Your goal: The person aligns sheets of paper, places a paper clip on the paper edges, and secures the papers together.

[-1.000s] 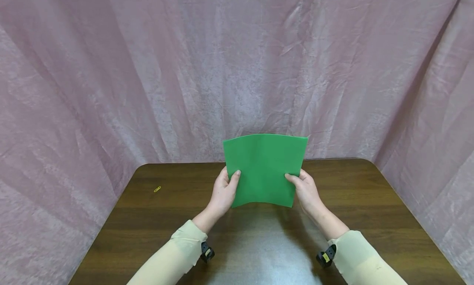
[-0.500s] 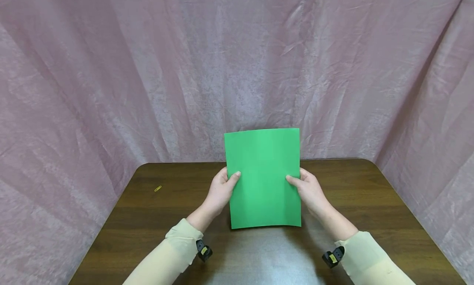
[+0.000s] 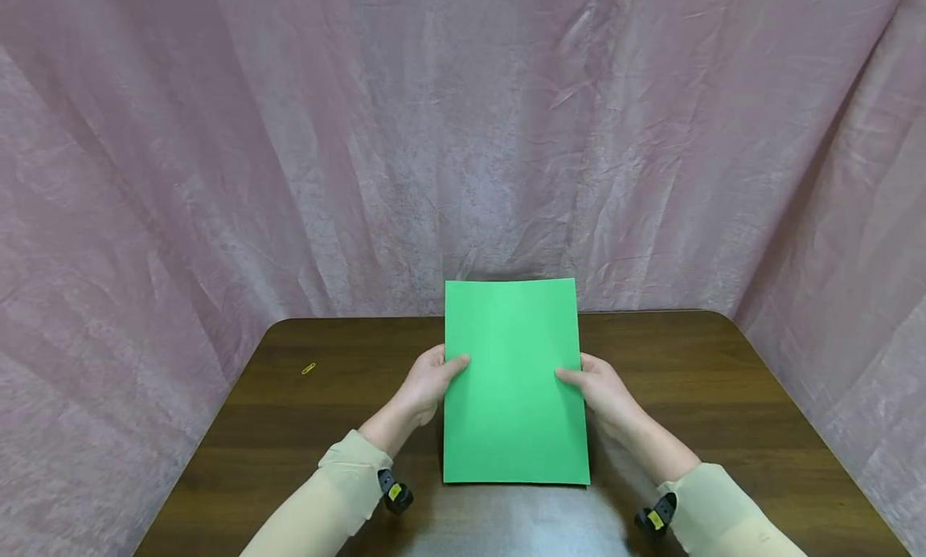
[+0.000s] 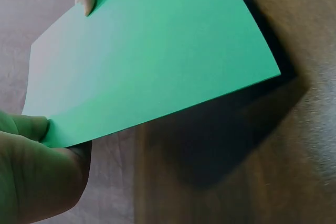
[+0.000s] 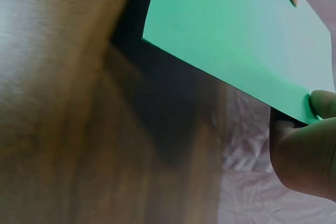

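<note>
A sheet of green paper (image 3: 514, 412) is held between both hands over the middle of the table, its broad face toward the head camera. My left hand (image 3: 424, 384) pinches its left edge, thumb on the near face and fingers behind. On the opposite edge my right hand (image 3: 608, 392) pinches it the same way. Both wrist views show the sheet (image 4: 157, 56) raised above the wood, casting a dark shadow below. The fingers behind the paper are mostly hidden.
A small yellow paper clip (image 3: 308, 368) lies on the left part of the brown wooden table (image 3: 289, 444). Pink curtains (image 3: 463, 139) hang behind the table and along its sides.
The paper's lower edge has swung down and toward me, and its bowed shape has flattened. Both hands have come slightly lower with it, still pinching its edges. The paper clip has stayed put.
</note>
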Available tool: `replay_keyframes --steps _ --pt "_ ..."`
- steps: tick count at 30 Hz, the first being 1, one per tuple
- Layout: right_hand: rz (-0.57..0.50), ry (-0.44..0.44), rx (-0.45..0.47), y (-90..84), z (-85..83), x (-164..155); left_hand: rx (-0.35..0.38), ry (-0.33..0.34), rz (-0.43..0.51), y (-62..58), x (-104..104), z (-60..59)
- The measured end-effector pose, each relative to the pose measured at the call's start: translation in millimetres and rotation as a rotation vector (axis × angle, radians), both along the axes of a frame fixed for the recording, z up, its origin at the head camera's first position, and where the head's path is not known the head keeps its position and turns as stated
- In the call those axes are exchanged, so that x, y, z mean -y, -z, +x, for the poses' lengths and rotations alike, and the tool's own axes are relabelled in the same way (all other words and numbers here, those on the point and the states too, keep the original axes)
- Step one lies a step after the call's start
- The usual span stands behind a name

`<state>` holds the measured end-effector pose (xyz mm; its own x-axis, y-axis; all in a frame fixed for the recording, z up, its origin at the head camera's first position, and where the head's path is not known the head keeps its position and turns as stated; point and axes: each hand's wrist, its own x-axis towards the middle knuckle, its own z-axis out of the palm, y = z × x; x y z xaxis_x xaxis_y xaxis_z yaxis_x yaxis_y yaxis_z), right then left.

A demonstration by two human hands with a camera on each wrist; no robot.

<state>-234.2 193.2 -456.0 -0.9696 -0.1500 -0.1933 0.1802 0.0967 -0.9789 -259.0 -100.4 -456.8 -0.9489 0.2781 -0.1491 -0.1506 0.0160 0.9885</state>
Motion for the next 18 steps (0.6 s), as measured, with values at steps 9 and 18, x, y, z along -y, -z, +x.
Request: replay_keyframes --steps 9,18 --pt "-0.054 -0.039 0.067 19.5 3.7 0 0.080 0.006 0.040 26.2 0 0.0" --pt "-0.115 -0.071 0.116 36.5 -1.6 -4 0.118 0.026 0.068 42.9 -1 -0.5"
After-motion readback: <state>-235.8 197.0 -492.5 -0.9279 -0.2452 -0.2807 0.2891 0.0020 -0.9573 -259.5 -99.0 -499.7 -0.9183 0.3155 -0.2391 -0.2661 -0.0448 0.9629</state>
